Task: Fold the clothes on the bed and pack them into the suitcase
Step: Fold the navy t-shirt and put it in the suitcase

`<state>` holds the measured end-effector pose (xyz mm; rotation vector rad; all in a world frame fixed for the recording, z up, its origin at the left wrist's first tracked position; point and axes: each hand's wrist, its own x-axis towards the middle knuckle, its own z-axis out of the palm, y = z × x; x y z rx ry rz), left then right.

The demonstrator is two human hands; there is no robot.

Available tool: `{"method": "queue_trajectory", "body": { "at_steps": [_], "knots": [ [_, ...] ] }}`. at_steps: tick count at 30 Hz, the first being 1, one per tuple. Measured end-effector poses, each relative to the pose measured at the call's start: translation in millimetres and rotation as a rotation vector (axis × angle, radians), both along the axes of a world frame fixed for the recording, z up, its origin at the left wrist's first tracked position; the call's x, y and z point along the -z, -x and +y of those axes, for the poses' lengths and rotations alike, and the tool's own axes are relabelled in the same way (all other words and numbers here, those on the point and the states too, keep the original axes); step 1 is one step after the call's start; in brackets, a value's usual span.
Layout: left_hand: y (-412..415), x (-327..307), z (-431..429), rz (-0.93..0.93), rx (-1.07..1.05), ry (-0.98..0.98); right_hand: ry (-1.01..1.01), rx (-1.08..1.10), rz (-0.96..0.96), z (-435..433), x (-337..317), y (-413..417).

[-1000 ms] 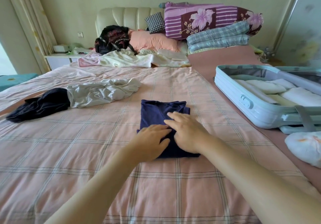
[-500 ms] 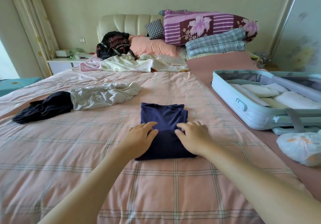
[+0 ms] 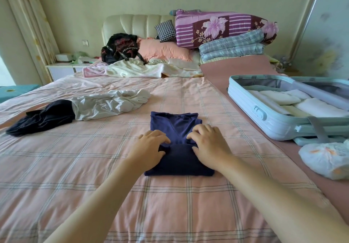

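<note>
A navy garment (image 3: 175, 123) lies folded into a small rectangle in the middle of the pink checked bed (image 3: 94, 167). My left hand (image 3: 150, 148) rests on its left side and my right hand (image 3: 208, 144) on its right. Both sets of fingers curl onto the edge of the upper fold. To the left lie a crumpled white garment (image 3: 109, 105) and a dark garment (image 3: 43, 118), both unfolded. The pale blue suitcase (image 3: 245, 101) lies open at the right, with folded white clothes (image 3: 319, 107) inside.
A white bundle with orange marks (image 3: 326, 159) sits in front of the suitcase. A backpack (image 3: 120, 48), pillows, a rumpled blanket (image 3: 143, 69) and stacked quilts (image 3: 222, 27) fill the head of the bed. A nightstand (image 3: 62, 69) stands at the far left.
My hands slid apart from the middle of the navy garment to its two sides, then their fingers curled onto the fold's edge. The view shifted slightly.
</note>
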<state>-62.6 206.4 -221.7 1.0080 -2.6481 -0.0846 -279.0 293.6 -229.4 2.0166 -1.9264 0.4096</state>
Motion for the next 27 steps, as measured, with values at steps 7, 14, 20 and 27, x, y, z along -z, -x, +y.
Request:
{"method": "queue_trajectory", "body": {
  "at_steps": [7, 14, 20, 27],
  "knots": [
    [-22, 6, 25, -0.227, 0.116, -0.18, -0.509, -0.045, -0.054, 33, -5, -23],
    [-20, -11, 23, -0.155, 0.004, -0.198, -0.412, -0.006, -0.287, 26, -24, -12],
    [-19, -35, -3, 0.113, -0.078, -0.523, -0.32, 0.042, -0.681, 10, -45, 15],
    [-1, -7, -33, 0.078, -0.337, -0.038, -0.117, 0.277, -0.473, -23, -10, 20]
  ]
}}
